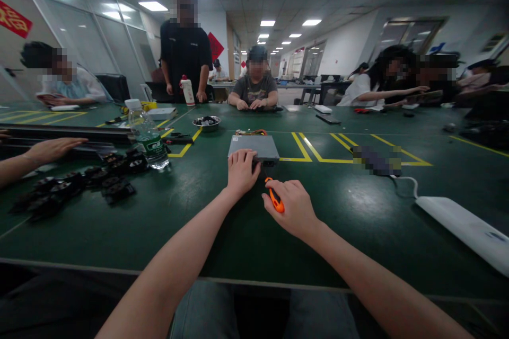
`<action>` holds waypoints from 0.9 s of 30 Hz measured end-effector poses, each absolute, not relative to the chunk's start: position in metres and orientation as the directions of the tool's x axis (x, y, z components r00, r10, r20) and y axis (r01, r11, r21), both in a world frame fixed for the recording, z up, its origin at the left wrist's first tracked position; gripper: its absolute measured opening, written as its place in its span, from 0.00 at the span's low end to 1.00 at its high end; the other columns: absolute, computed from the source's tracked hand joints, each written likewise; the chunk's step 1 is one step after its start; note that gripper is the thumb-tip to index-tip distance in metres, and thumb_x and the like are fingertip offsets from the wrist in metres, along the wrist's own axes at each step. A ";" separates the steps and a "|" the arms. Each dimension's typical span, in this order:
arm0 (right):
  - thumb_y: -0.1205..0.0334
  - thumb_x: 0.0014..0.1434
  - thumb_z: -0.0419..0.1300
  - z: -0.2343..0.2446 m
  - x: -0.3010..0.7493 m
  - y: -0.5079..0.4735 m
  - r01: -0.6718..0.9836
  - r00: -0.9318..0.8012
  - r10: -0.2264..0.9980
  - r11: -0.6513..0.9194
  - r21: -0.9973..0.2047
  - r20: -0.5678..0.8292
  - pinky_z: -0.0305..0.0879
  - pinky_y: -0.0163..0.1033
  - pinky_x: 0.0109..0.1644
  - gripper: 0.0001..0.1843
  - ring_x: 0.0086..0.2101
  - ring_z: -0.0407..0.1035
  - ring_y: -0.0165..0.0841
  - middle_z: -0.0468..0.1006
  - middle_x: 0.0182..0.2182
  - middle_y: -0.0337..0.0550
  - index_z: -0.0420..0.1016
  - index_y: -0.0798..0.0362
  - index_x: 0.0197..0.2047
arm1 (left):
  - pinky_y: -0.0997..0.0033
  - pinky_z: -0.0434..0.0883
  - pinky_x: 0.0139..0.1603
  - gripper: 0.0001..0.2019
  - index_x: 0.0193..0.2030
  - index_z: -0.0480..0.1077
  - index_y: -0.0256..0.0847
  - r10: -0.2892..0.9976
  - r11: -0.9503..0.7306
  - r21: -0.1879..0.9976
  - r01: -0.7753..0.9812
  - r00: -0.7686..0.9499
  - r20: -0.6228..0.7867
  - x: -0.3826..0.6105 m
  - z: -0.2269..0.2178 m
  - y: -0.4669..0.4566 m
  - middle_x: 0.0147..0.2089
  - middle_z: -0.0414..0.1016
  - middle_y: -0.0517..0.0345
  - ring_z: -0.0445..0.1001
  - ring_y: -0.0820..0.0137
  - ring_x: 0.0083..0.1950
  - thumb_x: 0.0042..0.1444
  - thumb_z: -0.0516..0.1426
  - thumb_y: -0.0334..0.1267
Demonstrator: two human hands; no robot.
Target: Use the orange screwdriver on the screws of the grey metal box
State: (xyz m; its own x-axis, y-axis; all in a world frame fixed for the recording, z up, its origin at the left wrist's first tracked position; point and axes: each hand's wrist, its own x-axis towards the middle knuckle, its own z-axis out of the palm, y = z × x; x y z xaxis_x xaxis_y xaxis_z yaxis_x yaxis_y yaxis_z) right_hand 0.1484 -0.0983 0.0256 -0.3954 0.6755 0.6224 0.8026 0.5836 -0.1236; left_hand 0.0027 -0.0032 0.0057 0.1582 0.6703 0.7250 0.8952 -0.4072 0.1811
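A flat grey metal box (254, 146) lies on the green table (222, 233) straight ahead of me. My left hand (240, 170) rests on the box's near edge, fingers curled over it. My right hand (293, 206) is closed round the orange handle of a screwdriver (274, 197), whose tip points toward the near right corner of the box. A bundle of coloured wires (250, 132) lies just behind the box.
A water bottle (148, 135) stands left of the box beside several black parts (79, 183). Another person's hand (50, 149) lies at the far left. A metal bowl (206, 123), a white power strip (463, 228) and seated people surround the table.
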 end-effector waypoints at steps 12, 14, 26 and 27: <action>0.64 0.54 0.52 0.026 0.149 -0.100 0.824 -0.387 0.644 0.563 -0.066 0.660 0.54 0.38 0.39 0.07 0.31 0.60 0.32 0.69 0.30 0.41 0.67 0.55 0.37 | 0.58 0.56 0.55 0.14 0.48 0.63 0.43 0.668 -0.416 0.183 0.891 0.163 0.726 0.003 0.006 -0.004 0.50 0.66 0.52 0.61 0.60 0.53 0.55 0.53 0.39; 0.65 0.53 0.53 0.027 0.149 -0.101 0.830 -0.414 0.652 0.557 -0.031 0.636 0.53 0.38 0.38 0.05 0.32 0.58 0.32 0.67 0.30 0.41 0.68 0.53 0.34 | 0.58 0.56 0.55 0.14 0.49 0.63 0.44 0.670 -0.415 0.187 0.890 0.160 0.725 0.003 0.006 -0.004 0.50 0.65 0.52 0.61 0.60 0.53 0.55 0.53 0.38; 0.61 0.57 0.50 0.023 0.148 -0.100 0.823 -0.393 0.684 0.560 -0.097 0.615 0.54 0.38 0.40 0.09 0.29 0.62 0.30 0.70 0.28 0.40 0.67 0.55 0.39 | 0.59 0.57 0.55 0.13 0.48 0.63 0.44 0.662 -0.410 0.184 0.893 0.153 0.734 0.003 0.005 -0.002 0.50 0.66 0.52 0.62 0.61 0.52 0.57 0.52 0.39; 0.62 0.55 0.51 0.023 0.149 -0.100 0.823 -0.409 0.674 0.564 -0.070 0.615 0.54 0.38 0.39 0.08 0.30 0.61 0.31 0.70 0.29 0.40 0.67 0.54 0.37 | 0.59 0.57 0.55 0.13 0.48 0.64 0.44 0.662 -0.410 0.183 0.893 0.153 0.734 0.003 0.005 -0.002 0.50 0.66 0.52 0.62 0.61 0.52 0.56 0.52 0.39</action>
